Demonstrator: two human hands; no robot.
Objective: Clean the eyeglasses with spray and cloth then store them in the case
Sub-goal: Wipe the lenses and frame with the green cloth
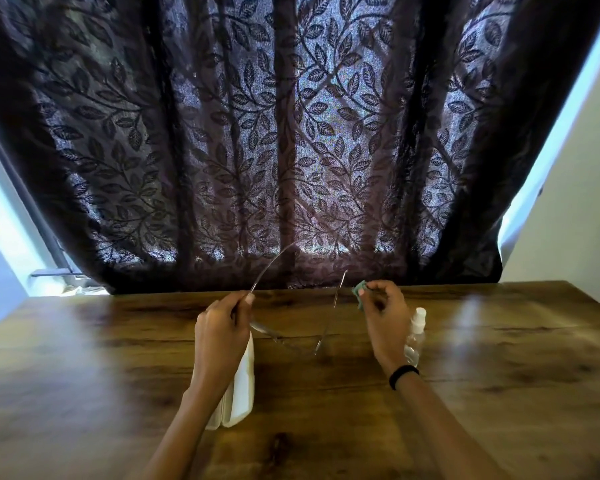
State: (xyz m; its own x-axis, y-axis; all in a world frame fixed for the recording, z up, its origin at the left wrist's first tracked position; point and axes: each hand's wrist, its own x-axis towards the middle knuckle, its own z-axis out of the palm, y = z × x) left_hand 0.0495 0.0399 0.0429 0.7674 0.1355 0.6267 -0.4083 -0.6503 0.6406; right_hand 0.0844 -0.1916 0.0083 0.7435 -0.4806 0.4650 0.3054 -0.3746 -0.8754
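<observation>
Left hand (pixel 222 327) pinches thin-rimmed clear eyeglasses (pixel 291 341) at one hinge; right hand (pixel 385 317), pinching small green cloth (pixel 359 294), sits just beside the free temple.

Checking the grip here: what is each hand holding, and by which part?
The left hand pinches the eyeglasses by one temple arm; the right hand pinches a bunched green cloth.

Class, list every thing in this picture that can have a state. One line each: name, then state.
eyeglasses: temples unfolded, held above the table
left hand: pinches one temple of the eyeglasses
right hand: pinches the cloth
cloth: bunched between fingertips
spray bottle: on the table, untouched
case: on the table; open or shut unclear
curtain: drawn
</observation>
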